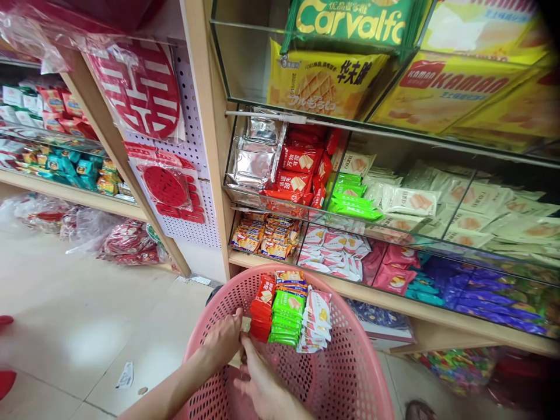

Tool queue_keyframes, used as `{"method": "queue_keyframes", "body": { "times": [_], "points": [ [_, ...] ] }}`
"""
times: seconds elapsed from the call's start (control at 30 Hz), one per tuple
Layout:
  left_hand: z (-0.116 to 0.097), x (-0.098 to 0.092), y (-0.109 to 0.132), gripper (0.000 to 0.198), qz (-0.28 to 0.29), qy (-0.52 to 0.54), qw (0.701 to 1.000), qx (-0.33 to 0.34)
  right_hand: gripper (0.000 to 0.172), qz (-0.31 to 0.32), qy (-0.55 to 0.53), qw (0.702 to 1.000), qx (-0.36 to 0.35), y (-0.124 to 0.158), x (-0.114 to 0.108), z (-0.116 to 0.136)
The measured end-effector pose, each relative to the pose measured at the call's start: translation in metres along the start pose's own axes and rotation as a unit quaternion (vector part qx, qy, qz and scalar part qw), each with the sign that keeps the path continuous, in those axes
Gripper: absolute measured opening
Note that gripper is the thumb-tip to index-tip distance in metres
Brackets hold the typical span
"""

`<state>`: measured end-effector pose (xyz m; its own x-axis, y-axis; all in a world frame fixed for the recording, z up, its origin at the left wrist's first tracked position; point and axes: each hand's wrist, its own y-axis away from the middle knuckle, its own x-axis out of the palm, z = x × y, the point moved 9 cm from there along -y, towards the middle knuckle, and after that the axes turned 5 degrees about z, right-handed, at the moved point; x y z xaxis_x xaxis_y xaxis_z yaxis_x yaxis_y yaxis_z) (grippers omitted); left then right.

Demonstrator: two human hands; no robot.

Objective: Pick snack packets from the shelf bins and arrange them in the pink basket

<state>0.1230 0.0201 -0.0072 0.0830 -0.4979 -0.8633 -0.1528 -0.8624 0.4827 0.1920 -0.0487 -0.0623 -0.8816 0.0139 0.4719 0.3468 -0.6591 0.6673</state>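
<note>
A round pink perforated basket (350, 373) sits low in front of me. Inside it stand rows of small snack packets: red ones (262, 309), green ones (286, 318), orange-blue ones (291, 277) and white-pink ones (317, 321). My left hand (225, 338) reaches into the basket with fingers curled against the red packets. My right hand (258, 379) lies just below it, fingers pointing at the same spot. Between the two hands shows a pale flat piece; I cannot make out what it is.
Wooden shelves with glass bins (350, 221) of biscuit packets rise behind the basket. Large yellow snack bags (324, 81) fill the top bin. Red paper decorations (140, 87) hang on a pegboard to the left. Bagged goods (126, 242) lie on the tiled floor.
</note>
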Motion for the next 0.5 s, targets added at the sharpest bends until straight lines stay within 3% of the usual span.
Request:
{"method": "queue_keyframes", "body": {
  "times": [0.17, 0.27, 0.4, 0.5],
  "points": [
    [0.001, 0.002, -0.007, 0.045, -0.009, 0.003, 1.0, 0.007, 0.043, -0.012, -0.017, 1.0, 0.0, -0.002, -0.002, -0.004],
    [0.001, -0.007, -0.003, 0.044, -0.012, 0.002, 1.0, 0.01, 0.035, -0.038, -0.044, 0.998, 0.021, -0.006, -0.011, -0.013],
    [0.001, -0.023, 0.019, 0.037, -0.004, -0.005, 1.0, 0.03, 0.021, -0.074, -0.067, 0.994, 0.037, -0.008, -0.02, -0.02],
    [-0.012, -0.017, 0.041, 0.031, 0.06, -0.005, 0.994, 0.093, 0.016, -0.077, -0.077, 0.993, 0.038, -0.007, -0.019, -0.019]
  ]
}}
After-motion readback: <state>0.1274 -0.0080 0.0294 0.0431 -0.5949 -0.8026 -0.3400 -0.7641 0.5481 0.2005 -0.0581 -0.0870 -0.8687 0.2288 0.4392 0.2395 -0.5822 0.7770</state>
